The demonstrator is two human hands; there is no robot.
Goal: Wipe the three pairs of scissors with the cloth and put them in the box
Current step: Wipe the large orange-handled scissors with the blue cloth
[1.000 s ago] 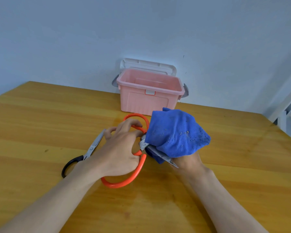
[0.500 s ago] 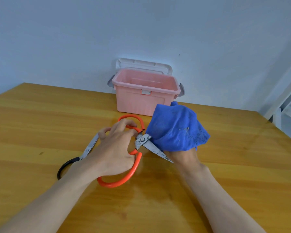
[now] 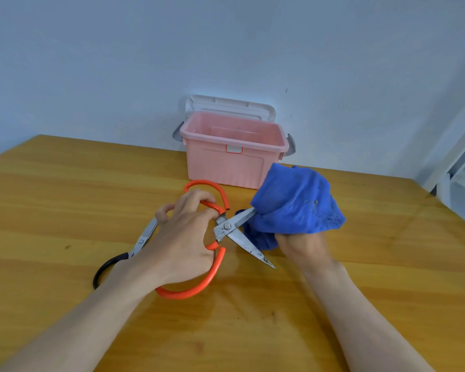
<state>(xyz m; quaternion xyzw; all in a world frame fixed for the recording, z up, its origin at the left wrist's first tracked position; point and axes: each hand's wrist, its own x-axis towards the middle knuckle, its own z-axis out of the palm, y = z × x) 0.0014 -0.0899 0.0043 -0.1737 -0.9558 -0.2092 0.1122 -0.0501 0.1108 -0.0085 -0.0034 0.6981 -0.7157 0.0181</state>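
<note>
Two hands busy — my left hand (image 3: 183,245) grips the orange scissors (image 3: 220,234), blades spread; my right hand (image 3: 300,244) clutches the blue cloth (image 3: 295,208) around the upper blade, pink box (image 3: 226,165) at twelve o'clock.

Even, soft daylight-like light, bright overall. Faint sheen on table (image 3: 65,200) in front of arms; shadows weak, diffuse under forearms. Wide-angle bending at edges: table rim curves, wall (image 3: 118,63) bluish. Focus mostly sharp, slight softness throughout.

Left hand (image 3: 183,237) gripping orange scissors (image 3: 220,232), blades spread. Right hand (image 3: 301,244) bunching blue cloth (image 3: 295,205) round upper blade. Pink box (image 3: 234,154) open behind; black scissors (image 3: 129,252) flat on table (image 3: 65,200).
</note>
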